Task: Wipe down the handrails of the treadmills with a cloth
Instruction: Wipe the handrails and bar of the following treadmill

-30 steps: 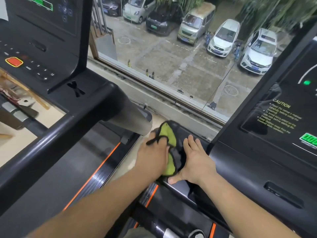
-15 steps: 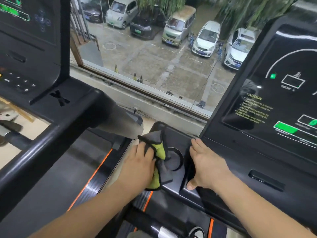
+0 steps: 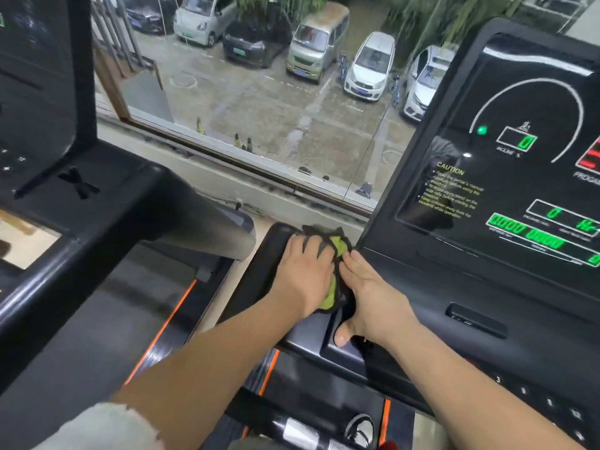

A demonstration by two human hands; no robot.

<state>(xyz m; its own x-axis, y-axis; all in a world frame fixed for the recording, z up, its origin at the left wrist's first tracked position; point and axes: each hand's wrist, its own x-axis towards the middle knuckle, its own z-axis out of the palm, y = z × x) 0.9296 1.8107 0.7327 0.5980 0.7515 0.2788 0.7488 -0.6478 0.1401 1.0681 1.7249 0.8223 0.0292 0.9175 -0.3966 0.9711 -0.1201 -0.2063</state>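
Cloth [image 3: 338,246]: green and dark grey, crumpled; we find it at the far end of the black rail [image 3: 268,274], just beside the foot of the console [image 3: 519,177]; most of it lies under our left hand.

Left hand [image 3: 305,271]: palm down on the cloth; fingers laid nearly straight over it, pressing it to the rail rather than curling round it.

Right hand [image 3: 368,295]: flat and relaxed on the same rail, just right of the left hand; fingers straight, their tips touching the cloth's edge; thumb [image 3: 341,336] pointing down into a recess; it holds nothing.

Console: black, tilted; green lit figures, a white arc, a yellow CAUTION notice; the small print we cannot read.

Second treadmill [image 3: 97,196]: to our left; black, with its own bar [image 3: 48,297] running toward the lower left corner; grey belt [image 3: 97,336] edged by an orange stripe [image 3: 168,323].

Window [image 3: 259,125]: beyond both machines; parked cars [image 3: 370,66] on a paved yard below.

Sleeve [image 3: 107,427]: pale, at the upper end of our left arm.

Shoe [image 3: 360,427]: at the bottom edge, between our forearms; partly cut off.
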